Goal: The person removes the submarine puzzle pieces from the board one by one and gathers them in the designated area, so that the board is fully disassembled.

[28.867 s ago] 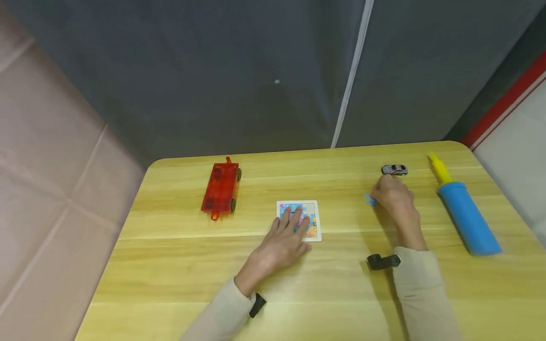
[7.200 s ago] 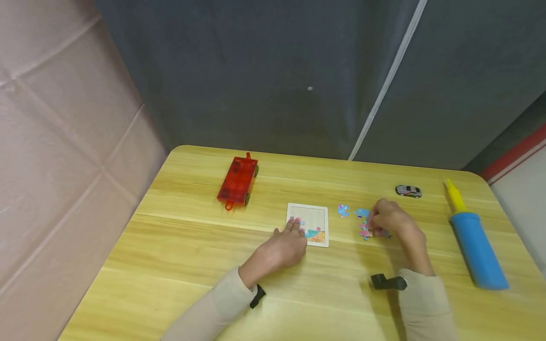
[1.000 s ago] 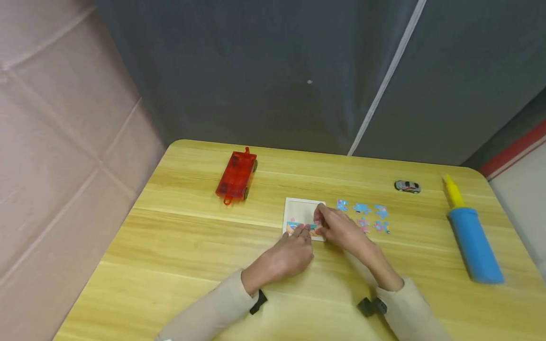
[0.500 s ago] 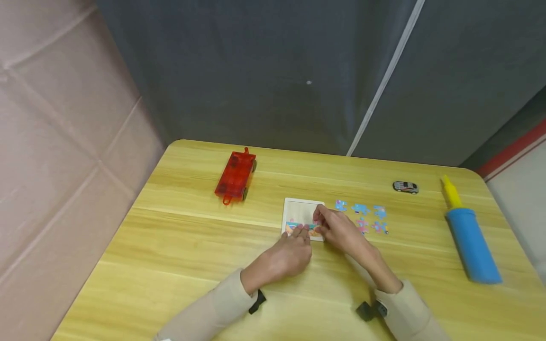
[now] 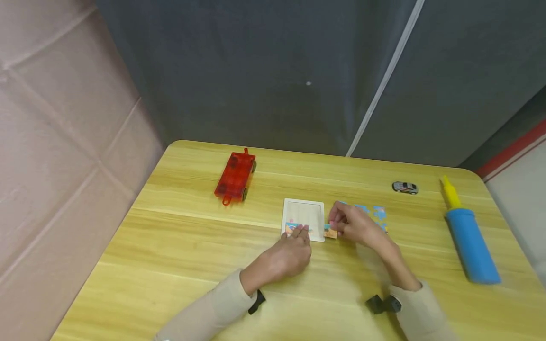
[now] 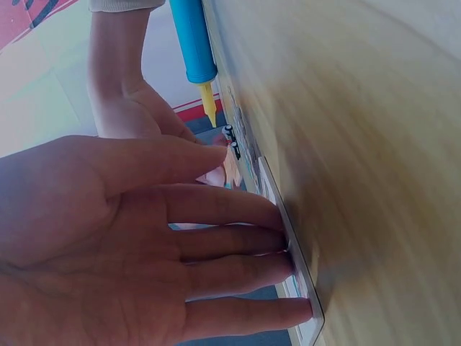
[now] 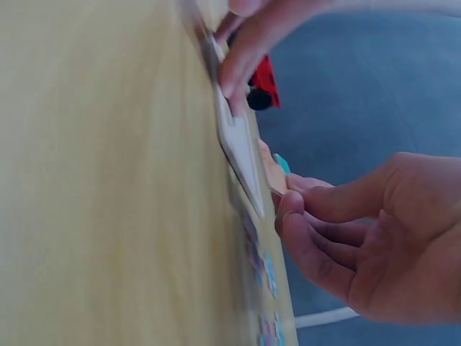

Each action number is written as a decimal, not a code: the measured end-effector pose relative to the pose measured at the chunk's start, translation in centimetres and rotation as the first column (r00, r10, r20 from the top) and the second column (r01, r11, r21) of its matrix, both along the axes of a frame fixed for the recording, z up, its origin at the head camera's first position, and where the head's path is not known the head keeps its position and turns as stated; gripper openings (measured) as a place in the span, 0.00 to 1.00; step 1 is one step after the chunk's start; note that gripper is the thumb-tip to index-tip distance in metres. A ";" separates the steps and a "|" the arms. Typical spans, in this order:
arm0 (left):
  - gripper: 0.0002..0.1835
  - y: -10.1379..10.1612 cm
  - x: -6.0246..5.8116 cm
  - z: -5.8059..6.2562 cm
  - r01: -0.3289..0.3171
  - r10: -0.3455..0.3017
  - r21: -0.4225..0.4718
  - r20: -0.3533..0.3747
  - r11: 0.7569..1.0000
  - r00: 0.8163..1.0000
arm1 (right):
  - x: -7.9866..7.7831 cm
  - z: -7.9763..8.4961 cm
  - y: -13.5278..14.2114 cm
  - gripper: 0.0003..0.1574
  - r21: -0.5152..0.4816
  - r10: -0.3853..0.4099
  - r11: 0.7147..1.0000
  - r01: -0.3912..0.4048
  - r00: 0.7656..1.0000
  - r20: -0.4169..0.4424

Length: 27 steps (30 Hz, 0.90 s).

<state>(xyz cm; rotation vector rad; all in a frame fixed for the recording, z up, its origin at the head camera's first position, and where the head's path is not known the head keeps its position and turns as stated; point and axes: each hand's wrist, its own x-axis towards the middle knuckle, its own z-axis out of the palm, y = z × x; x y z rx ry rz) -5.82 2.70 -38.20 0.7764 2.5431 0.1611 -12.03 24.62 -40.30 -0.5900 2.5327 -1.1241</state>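
Note:
A white square puzzle tray (image 5: 304, 212) lies on the table, with puzzle pieces (image 5: 292, 228) along its near edge. My left hand (image 5: 281, 255) rests its straight fingertips on those pieces and covers some of them. Just off the tray's right side, my right hand (image 5: 356, 226) pinches an orange and teal puzzle piece (image 5: 330, 231) between thumb and fingers. In the right wrist view that puzzle piece (image 7: 272, 170) is raised near the tray's edge. Loose blue puzzle pieces (image 5: 379, 212) lie to the right, partly hidden behind my right hand.
Back left stands a red toy wagon (image 5: 235, 176) with black wheels. A small silver toy car (image 5: 405, 187) is at the back right. The blue hand pump (image 5: 472, 246) with a yellow nozzle lies along the table's right side. A dark curtain (image 5: 239, 76) hangs behind.
In the last half second my right hand has drawn the orange and teal piece out of the tray's near right corner, rightward. My left hand has stayed on the tray.

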 end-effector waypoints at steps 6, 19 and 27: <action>0.27 -0.1 0.0 -0.1 0.002 -0.002 0.013 0.005 1.000 1.000 | -0.1 0.8 1.8 0.06 -0.015 0.033 0.999 -0.032 0.997 0.070; 0.28 0.0 -0.2 -0.1 -0.005 0.005 -0.003 0.004 1.000 1.000 | -0.2 2.1 6.0 0.08 0.023 0.079 0.996 -0.086 0.976 0.203; 0.28 0.0 -0.5 -1.1 0.007 -0.007 -0.012 0.000 1.000 1.000 | 0.0 2.2 9.2 0.09 0.058 0.082 0.993 -0.102 0.955 0.285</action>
